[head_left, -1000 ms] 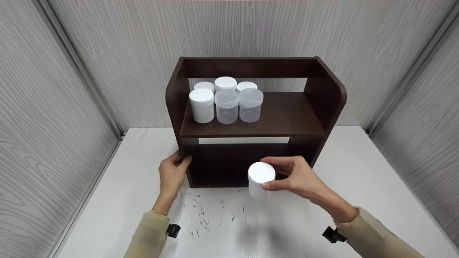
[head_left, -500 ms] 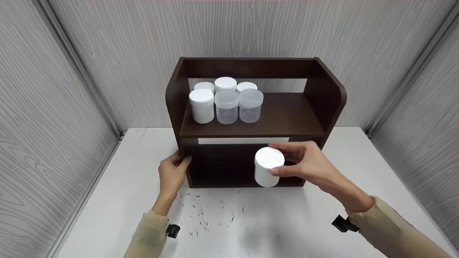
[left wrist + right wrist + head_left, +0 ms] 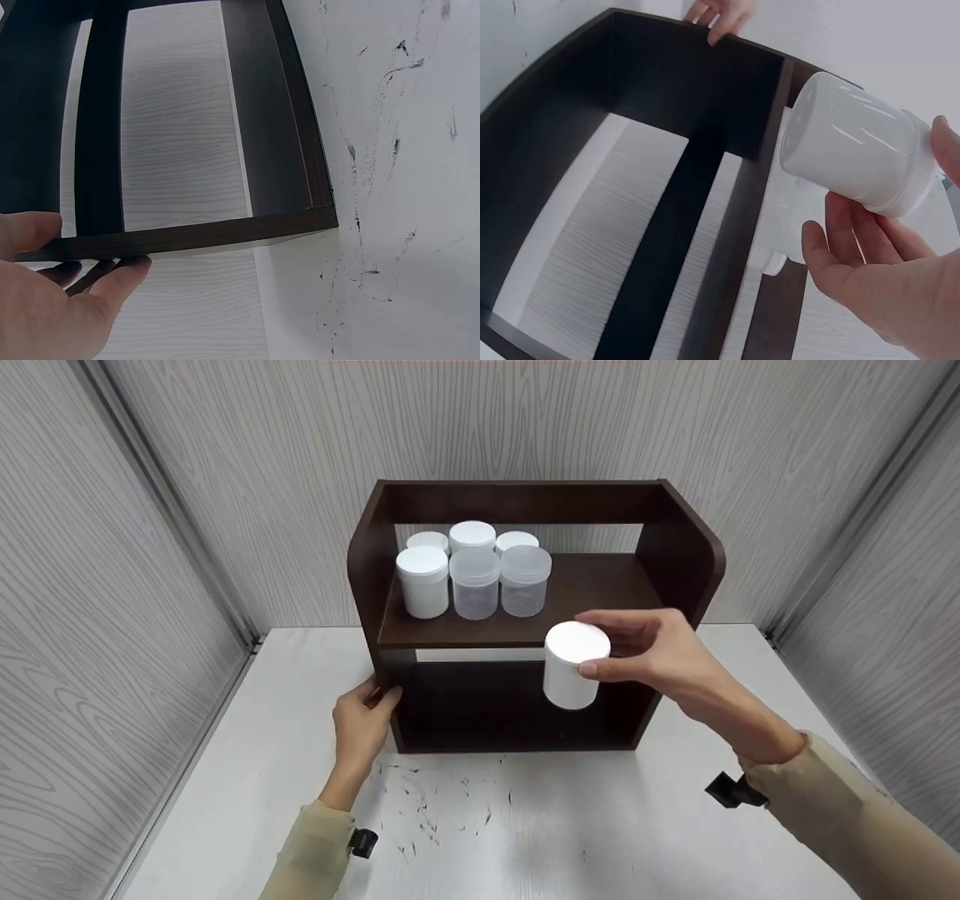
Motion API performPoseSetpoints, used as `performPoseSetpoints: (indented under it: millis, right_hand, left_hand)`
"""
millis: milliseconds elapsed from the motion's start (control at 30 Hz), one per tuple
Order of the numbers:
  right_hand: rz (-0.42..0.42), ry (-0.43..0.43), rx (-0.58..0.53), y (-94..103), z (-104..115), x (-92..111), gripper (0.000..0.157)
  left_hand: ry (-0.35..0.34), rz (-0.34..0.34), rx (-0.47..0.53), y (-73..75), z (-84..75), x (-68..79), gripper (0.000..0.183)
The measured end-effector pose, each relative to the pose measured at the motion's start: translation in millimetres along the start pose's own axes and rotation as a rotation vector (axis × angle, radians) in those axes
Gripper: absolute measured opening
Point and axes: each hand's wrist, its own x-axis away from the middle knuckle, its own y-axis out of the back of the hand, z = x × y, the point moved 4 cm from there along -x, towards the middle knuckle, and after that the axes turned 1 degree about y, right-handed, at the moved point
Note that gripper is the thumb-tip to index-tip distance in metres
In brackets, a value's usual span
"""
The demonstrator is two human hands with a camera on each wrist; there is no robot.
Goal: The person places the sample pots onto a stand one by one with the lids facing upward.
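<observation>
My right hand (image 3: 651, 656) pinches a white lidded jar (image 3: 571, 679) between thumb and fingers, upright in front of the shelf. In the right wrist view the held jar (image 3: 855, 142) shows its smooth base and ridged lid. My left hand (image 3: 363, 727) grips the left side panel of the dark brown two-tier shelf (image 3: 525, 643); in the left wrist view the thumb and fingers of this hand (image 3: 60, 307) lie on either side of the panel edge. On the upper tier stand several jars: a white jar (image 3: 424, 585) at front left, two translucent jars (image 3: 475, 592) beside it, and white-lidded ones (image 3: 472, 534) behind.
The shelf stands on a white table (image 3: 300, 795) with dark scuff marks in front of it. Grey wood-grain walls (image 3: 525, 420) enclose the back and both sides. The upper tier's right half (image 3: 615, 600) is bare brown board beside the jars.
My right hand has raised the white jar from low before the bottom compartment, up and slightly right, to just below the upper board's front edge. The left hand stays on the panel.
</observation>
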Motion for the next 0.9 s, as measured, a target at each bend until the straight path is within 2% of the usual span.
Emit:
performPoseSetpoints:
  millis: [367,633,900]
  right_hand:
    - [-0.098,0.036,-0.024,25.3,22.7,-29.9,0.054]
    - [-0.215,0.016,0.014,40.4,27.9,-57.1,0.053]
    - [-0.28,0.0,0.019,46.5,26.9,-83.1,0.058]
  left_hand:
    - [-0.017,0.003,0.013,-0.3,-0.3,1.3,0.047]
    - [-0.026,-0.001,0.013,-0.7,-0.9,1.1,0.045]
    - [-0.034,-0.005,0.014,-0.3,-1.4,1.8,0.043]
